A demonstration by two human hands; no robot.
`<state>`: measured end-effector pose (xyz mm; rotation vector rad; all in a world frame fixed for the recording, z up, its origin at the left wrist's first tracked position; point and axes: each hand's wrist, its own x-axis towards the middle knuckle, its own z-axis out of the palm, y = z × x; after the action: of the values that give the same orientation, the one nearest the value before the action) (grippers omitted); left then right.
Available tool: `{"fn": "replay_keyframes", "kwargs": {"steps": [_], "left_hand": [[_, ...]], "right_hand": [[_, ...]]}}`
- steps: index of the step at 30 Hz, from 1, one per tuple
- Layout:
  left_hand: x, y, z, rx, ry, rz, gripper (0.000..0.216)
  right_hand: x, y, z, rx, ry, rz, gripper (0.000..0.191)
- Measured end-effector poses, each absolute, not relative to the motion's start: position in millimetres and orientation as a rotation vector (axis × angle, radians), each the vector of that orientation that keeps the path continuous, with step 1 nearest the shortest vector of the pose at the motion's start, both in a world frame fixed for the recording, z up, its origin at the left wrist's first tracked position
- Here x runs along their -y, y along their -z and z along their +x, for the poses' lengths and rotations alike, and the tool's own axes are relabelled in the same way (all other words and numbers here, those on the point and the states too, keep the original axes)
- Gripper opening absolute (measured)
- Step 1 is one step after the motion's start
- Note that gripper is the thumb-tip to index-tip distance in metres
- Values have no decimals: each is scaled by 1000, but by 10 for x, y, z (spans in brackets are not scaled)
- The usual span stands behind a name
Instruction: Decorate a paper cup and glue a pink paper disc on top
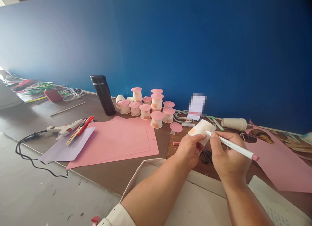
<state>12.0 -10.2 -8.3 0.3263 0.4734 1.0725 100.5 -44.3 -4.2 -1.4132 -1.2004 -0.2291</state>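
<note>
Paper cup (204,125), tilted, up in my hands above the brown surface (107,180). My left hand (191,148) grips it by the near side; my right hand (230,157) is closed around a white marker (239,149), tip right at the cup's side, can't tell if touching. Below the cup: black scissors (206,156), partly hidden. Just left of it: loose pink disc (175,127). Farther left: a group of cups with pink discs on top (157,116), some stacked. Left again, pink sheets (124,141), lilac sheet (84,143), red cutter (81,128), glue gun (64,128), black flask (103,94) behind. Right of the cup: nested white cups (234,124) lying sideways, sunglasses (262,136), another pink sheet (287,167).
</note>
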Motion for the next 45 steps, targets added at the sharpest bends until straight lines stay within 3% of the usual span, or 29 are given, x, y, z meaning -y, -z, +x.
{"fn": "replay_keyframes", "kwargs": {"steps": [21, 45], "left_hand": [[103, 38, 93, -459, -1057, 197, 19], [93, 51, 92, -474, -1067, 141, 23]], "right_hand": [[453, 24, 989, 1178, 209, -1443, 20], [453, 8, 1007, 1153, 144, -1431, 20]]}}
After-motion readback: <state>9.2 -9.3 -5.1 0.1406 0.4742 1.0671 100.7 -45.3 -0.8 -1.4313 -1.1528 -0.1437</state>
